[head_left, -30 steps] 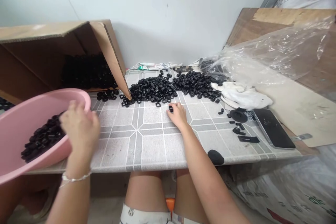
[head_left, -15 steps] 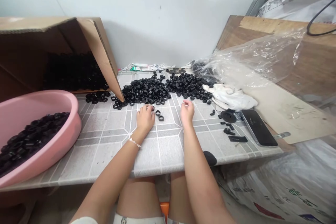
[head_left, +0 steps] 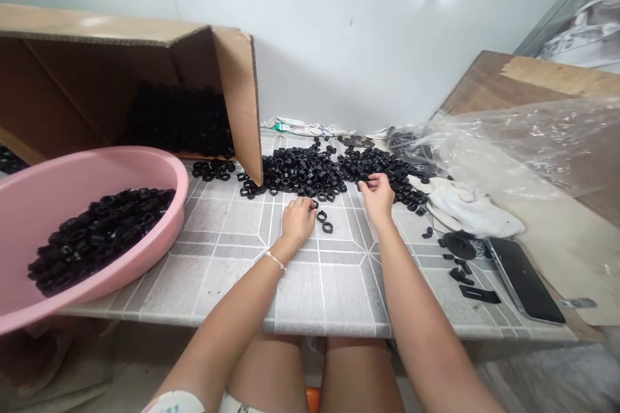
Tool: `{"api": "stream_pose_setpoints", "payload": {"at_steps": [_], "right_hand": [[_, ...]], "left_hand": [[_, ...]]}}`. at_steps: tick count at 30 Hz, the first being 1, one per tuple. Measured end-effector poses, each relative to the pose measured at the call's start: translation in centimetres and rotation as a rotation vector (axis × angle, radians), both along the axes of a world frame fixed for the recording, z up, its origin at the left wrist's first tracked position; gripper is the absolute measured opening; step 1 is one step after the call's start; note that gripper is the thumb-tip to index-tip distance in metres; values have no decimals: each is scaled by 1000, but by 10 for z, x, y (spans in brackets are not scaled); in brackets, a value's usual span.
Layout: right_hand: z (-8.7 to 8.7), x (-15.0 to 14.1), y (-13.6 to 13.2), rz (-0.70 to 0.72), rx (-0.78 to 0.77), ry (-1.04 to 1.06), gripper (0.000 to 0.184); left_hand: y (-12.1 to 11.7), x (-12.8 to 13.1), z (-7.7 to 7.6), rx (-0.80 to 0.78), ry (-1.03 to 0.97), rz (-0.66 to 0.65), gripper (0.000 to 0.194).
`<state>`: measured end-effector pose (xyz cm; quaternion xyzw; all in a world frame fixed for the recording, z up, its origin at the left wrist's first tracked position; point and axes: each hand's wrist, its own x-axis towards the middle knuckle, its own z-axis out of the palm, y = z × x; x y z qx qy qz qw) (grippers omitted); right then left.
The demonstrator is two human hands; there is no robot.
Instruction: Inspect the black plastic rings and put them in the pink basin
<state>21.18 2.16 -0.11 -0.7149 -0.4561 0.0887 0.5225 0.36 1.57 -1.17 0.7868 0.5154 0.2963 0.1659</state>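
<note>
Heaps of black hexagonal nuts (head_left: 300, 171) cover the back of the tiled table top (head_left: 334, 290). My left hand (head_left: 298, 221) rests on the tiles at the front of the heap, its fingertips beside a single nut. Two more loose nuts (head_left: 324, 221) lie just to its right. My right hand (head_left: 376, 197) is at the heap's front right edge, fingers slightly apart, with no nut visible in it. A pink plastic basin (head_left: 97, 156) holding many black nuts stands at the left of the table, out of reach of neither hand's fingertips but apart from both.
A tipped cardboard box (head_left: 239, 103) full of black nuts stands at the back left. To the right lie a white cloth (head_left: 469, 206), black rubber parts (head_left: 460, 246), a dark phone (head_left: 526, 281) and clear plastic sheeting (head_left: 523, 142).
Over the last second my left hand has moved from the basin's rim to the tiles beside the heap. The basin now sits apart from it, and the view has shifted.
</note>
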Motion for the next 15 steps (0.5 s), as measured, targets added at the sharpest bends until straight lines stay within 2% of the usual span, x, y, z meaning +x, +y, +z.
{"api": "stream_pose_setpoints", "payload": {"at_steps": [1, 3, 5, 7, 10, 15], "right_hand": [[0, -16, -6, 114, 72, 128, 24], [-4, -49, -19, 371, 116, 286, 26], [-10, -73, -29, 490, 101, 307, 25], [-16, -85, -35, 515, 113, 259, 24], [-22, -84, -36, 498, 111, 174, 29], [-18, -79, -38, 489, 123, 42, 33]], "left_hand": [[1, 0, -1, -13, -76, 0, 15], [2, 0, -4, -29, -214, -12, 26], [4, 0, -8, -27, -289, -63, 29], [5, 0, -11, -6, -317, -145, 26], [6, 0, -12, 24, -350, -239, 28], [7, -2, -7, 14, -433, -263, 30]]}}
